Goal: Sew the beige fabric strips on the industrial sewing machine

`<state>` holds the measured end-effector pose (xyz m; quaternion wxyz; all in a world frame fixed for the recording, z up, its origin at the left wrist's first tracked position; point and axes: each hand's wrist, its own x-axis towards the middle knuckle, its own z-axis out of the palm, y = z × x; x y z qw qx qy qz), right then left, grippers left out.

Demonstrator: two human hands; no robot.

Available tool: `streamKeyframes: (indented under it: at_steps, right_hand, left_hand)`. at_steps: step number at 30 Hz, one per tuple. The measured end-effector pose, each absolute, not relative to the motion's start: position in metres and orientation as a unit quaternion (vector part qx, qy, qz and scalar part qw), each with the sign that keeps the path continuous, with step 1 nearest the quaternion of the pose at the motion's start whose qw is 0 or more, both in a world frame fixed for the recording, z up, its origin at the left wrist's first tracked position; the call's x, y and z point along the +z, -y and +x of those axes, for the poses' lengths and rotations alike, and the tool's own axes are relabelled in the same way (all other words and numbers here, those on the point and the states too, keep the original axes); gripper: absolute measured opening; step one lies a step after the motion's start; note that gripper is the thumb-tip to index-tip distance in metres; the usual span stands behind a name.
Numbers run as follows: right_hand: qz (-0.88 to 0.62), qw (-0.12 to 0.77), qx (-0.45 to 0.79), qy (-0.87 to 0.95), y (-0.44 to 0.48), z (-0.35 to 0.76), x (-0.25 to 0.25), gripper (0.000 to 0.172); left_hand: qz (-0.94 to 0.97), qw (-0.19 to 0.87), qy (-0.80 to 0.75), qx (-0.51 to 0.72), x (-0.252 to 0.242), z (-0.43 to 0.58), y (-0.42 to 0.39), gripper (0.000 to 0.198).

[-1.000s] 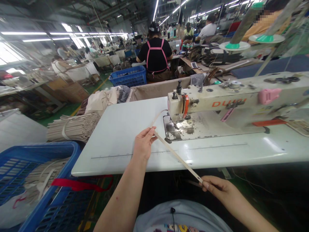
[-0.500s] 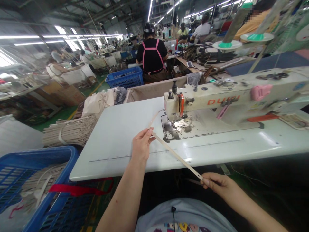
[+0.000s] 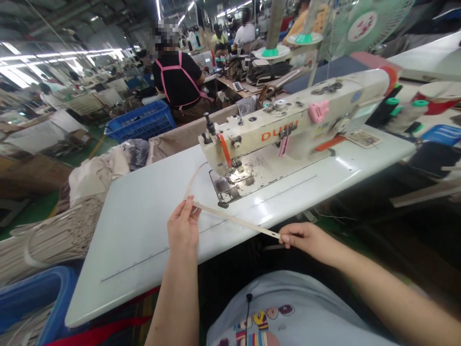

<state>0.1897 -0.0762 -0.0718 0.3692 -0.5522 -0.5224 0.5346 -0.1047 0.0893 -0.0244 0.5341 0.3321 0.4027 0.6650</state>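
Observation:
A narrow cream strip (image 3: 236,220) is stretched between my two hands above the front part of the sewing table (image 3: 144,192). My left hand (image 3: 184,223) pinches it near the middle of the table. From there a further length curves back toward the sewing machine (image 3: 288,125). My right hand (image 3: 300,239) pinches the strip close to an end with a small dark slot, just off the table's front edge. Beside my left hand, to the right, lies the machine's metal needle plate (image 3: 237,185). A ruler line is marked on the tabletop under the strip.
Bundled fabric pieces (image 3: 54,235) and a blue basket (image 3: 54,293) stand at the left. Behind the table are another blue basket (image 3: 144,120) and a person in a pink-strapped apron (image 3: 178,81). Thread cones (image 3: 418,108) and a fan (image 3: 363,29) are at the right.
The view has swung to the right, so the machine and table sit further left. Both hands keep their pinch on the strip, which now slopes less steeply.

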Motion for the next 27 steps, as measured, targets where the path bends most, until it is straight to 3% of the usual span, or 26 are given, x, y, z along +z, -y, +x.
streamKeyframes:
  at_steps: [13,21,27]
  right_hand:
    - [-0.555,0.363,0.525,0.533,0.08,0.191,-0.071,0.037]
    - [-0.526,0.341,0.54,0.562,0.083,0.189,-0.068,0.054]
    - [-0.509,0.337,0.591,0.527,0.082,0.181,-0.08,0.047]
  left_hand:
    - [0.305,0.535,-0.405,0.676,-0.023,-0.102,-0.089,0.02]
    - [0.35,0.62,-0.359,0.603,-0.01,-0.107,-0.086,0.027]
    - [0.38,0.644,-0.287,0.598,-0.006,-0.101,-0.084,0.02]
